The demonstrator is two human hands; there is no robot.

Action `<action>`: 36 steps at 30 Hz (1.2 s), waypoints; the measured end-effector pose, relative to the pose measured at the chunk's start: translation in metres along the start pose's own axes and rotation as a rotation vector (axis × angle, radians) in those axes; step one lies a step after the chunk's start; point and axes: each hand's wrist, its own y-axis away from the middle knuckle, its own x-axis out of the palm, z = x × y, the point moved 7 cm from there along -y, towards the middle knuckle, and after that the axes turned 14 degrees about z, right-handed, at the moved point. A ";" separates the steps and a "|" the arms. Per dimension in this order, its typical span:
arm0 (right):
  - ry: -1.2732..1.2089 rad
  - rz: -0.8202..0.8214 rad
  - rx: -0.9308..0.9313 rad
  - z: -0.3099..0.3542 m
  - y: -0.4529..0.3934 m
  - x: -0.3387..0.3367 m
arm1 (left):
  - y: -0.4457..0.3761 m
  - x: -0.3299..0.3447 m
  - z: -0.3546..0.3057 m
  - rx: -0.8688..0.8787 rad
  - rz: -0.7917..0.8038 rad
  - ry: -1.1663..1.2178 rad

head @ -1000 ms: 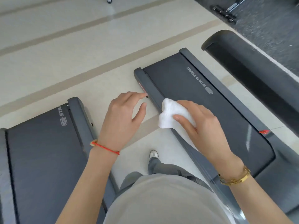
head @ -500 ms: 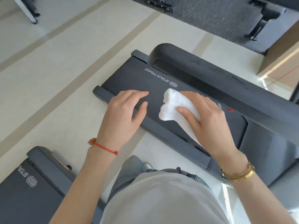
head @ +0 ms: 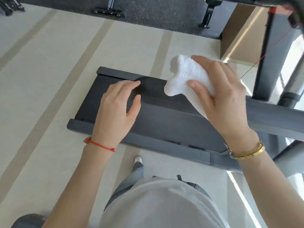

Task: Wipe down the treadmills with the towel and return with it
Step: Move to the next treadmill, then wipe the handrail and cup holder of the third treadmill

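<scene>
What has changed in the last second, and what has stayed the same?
The view has swung round: the treadmill now lies crosswise below the hands, its handrail on the right, and the second treadmill has almost left the picture. The right hand still holds the white towel; the left hand stays empty, fingers relaxed.

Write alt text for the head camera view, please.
A person's right hand grips a white towel above a dark treadmill, while the empty left hand hovers open beside it, over a pale striped floor.
</scene>
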 end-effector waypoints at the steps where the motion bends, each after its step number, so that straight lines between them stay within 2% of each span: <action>1: 0.040 0.012 0.017 -0.003 -0.006 0.005 | -0.009 -0.001 0.004 0.015 0.017 0.002; 6: 0.144 0.225 0.200 -0.027 -0.010 0.045 | -0.042 0.006 0.019 0.092 0.127 0.021; 12: 0.274 0.277 0.236 -0.003 -0.025 0.081 | -0.063 0.018 0.029 0.161 0.241 0.040; 17: 0.295 0.214 0.263 -0.004 -0.024 0.082 | -0.071 0.021 0.035 0.206 0.303 0.071; 21: 0.316 0.073 0.431 -0.033 0.002 0.050 | -0.074 0.022 0.041 0.220 0.323 0.104; 23: 0.343 0.069 0.495 -0.035 -0.005 0.054 | -0.075 0.023 0.041 0.225 0.329 0.116; 27: 0.363 0.173 0.388 -0.006 -0.036 0.092 | -0.076 0.025 0.043 0.232 0.334 0.134; 31: 0.359 0.117 0.215 -0.004 -0.017 0.082 | -0.075 0.027 0.045 0.216 0.324 0.162; 36: 0.351 0.055 0.409 -0.032 -0.009 0.059 | -0.073 0.028 0.049 0.217 0.319 0.184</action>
